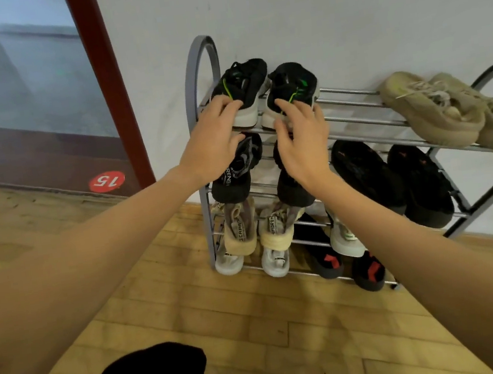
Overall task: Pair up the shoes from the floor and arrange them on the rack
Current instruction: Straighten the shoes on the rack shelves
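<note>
A grey metal shoe rack [355, 116] stands against the white wall. On its top shelf at the left sit two black sneakers with green accents and white soles, the left one [249, 84] and the right one [294, 86]. My left hand [213, 137] touches the heel of the left sneaker with relaxed fingers. My right hand [303, 141] rests its straight fingers on the heel of the right sneaker. A beige pair [435, 108] lies at the right end of the top shelf.
Lower shelves hold a black sock-style pair [236, 169], a black slip-on pair [391, 180], a cream high-top pair [257, 232], a black pair with red marks [349, 264] and white shoes. Wooden floor [224, 315] lies in front. A red door frame [109, 79] stands left.
</note>
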{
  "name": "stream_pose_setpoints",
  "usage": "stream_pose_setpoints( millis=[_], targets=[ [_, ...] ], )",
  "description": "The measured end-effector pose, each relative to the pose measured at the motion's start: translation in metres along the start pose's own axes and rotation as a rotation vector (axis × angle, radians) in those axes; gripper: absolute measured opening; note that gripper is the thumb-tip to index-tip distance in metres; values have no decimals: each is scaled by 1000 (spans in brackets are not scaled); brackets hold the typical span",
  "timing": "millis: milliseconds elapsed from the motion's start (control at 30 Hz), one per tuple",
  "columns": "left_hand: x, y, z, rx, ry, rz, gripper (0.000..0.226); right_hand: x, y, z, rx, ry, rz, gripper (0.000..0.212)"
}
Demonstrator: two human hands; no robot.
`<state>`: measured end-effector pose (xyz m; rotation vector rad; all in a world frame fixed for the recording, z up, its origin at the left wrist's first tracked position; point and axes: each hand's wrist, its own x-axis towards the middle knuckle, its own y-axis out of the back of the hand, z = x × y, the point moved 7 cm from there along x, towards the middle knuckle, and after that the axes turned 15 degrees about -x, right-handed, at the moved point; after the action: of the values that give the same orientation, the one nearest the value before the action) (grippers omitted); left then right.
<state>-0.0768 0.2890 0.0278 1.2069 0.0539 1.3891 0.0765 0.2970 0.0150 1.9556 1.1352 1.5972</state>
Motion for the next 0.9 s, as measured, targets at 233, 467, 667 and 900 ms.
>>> stream_pose_setpoints(
  millis=[233,467,667,900],
  targets=[
    [-56,6,-3,10,-15,117,50,-53,24,11,-96,209,-3,51],
    [-79,-35,-41,22,148,-119,50,-89,-16,70,-262,135,-389,57],
    [-66,-72,-54,83,222,-273,76,-91,-58,83,-106,-70,-592,91],
    [-64,-91,-84,61,306,-340,70,-78,-84,87,21,-156,-578,101]
  ],
)
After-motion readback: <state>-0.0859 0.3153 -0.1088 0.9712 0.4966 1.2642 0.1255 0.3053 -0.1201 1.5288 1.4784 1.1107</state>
